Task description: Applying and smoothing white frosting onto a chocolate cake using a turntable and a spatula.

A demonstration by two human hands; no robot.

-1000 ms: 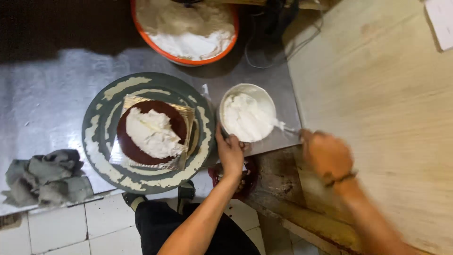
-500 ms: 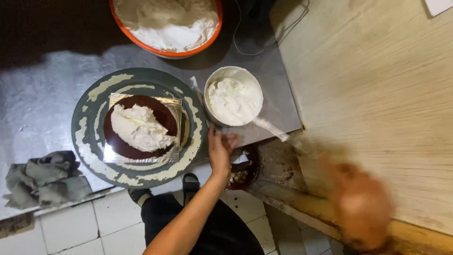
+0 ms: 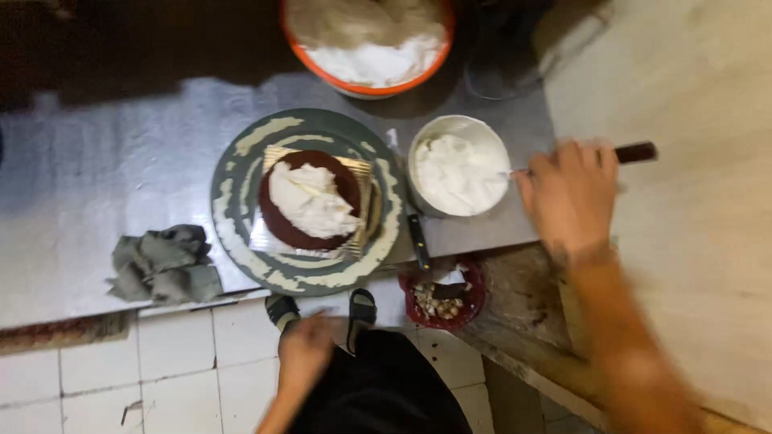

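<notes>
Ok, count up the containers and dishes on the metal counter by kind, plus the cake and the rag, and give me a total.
Bowls with white cream: 2, the orange-rimmed bowl and the small white bowl
Round turntable: 1
Dark cake topped with cream: 1
Grey rag: 1
Total: 5

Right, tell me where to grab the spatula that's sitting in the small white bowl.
Grip the spatula by its dark handle, coming from the right. The blade end is buried in the cream in the small white bowl, while the handle juts out over the rim, clear of it. The right hand already lies over that handle.
</notes>
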